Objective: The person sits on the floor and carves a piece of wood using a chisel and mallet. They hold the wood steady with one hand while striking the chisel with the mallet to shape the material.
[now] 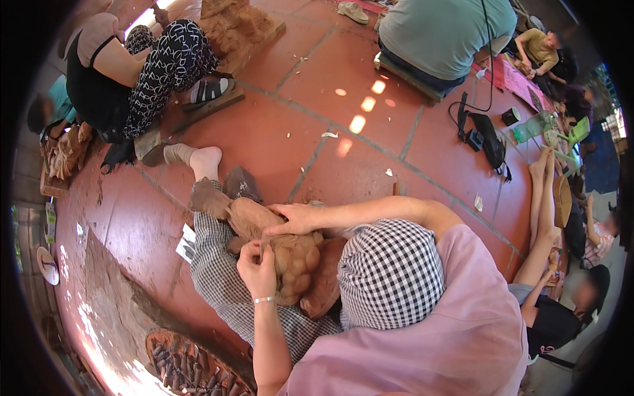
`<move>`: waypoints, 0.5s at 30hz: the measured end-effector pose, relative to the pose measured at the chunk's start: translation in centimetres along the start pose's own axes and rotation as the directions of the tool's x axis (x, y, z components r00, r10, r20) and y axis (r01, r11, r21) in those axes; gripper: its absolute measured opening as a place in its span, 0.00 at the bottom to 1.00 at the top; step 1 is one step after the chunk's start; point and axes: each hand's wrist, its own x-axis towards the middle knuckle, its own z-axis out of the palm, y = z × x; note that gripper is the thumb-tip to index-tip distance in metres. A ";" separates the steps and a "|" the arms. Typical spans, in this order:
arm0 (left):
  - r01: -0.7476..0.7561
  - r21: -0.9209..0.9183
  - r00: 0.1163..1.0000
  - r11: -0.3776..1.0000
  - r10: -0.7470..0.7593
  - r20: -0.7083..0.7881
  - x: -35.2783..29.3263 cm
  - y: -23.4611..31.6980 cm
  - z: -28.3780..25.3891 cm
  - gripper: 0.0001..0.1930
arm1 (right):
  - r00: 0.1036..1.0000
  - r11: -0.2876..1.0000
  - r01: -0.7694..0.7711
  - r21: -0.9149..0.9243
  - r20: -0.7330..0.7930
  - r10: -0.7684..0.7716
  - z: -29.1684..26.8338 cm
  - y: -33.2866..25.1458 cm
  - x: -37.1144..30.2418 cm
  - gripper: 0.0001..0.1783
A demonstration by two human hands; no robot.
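A brown carving (pixel 297 264), wood by its look, with a cluster of round lumps, rests across my lap against the checkered cloth of my trousers. My right hand (pixel 294 219) lies over its upper side, thumb and fingers gripping the carved surface. Close by, my left hand (pixel 257 267) is closed in a pinch at the carving's left edge. Whatever its fingertips hold is too small to make out. A smooth, rounded brown part (pixel 247 218) of the piece extends up and left beyond my hands. A reddish-brown part (pixel 323 287) sits beside the lumps, partly hidden by my knee.
Several chisels (pixel 188 366) fill a round container at lower left, beside a long grey-brown slab (pixel 119 277). A dark block (pixel 241 183) stands just beyond the carving. People sit around on the tiled floor. A black bag (pixel 487 138) and a green bottle (pixel 533 125) are at right.
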 end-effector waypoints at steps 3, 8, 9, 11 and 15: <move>0.243 -0.061 0.968 0.968 -0.238 0.085 1.2 0.8 0.5 0.09 | 1.000 1.000 -0.008 -0.004 -0.013 0.008 0.2 0.5 0.1 0.55; 0.128 -0.067 0.992 0.990 -0.129 -0.006 -1.5 2.3 -0.5 0.09 | 1.000 1.000 -0.015 -0.011 -0.005 0.015 0.2 -0.1 -0.1 0.55; 0.087 -0.044 0.996 0.995 -0.087 0.007 -1.3 1.4 -0.7 0.09 | 1.000 1.000 -0.015 -0.024 -0.001 0.015 0.0 -0.4 -0.2 0.55; 0.002 -0.005 0.999 1.000 -0.002 0.051 0.1 0.8 -0.1 0.09 | 1.000 1.000 -0.016 -0.019 -0.009 0.016 -0.3 0.0 -0.3 0.55; 0.189 -0.032 0.980 0.981 -0.187 0.062 0.9 0.7 0.5 0.08 | 1.000 1.000 -0.025 0.007 -0.014 0.025 -0.5 0.0 -0.3 0.54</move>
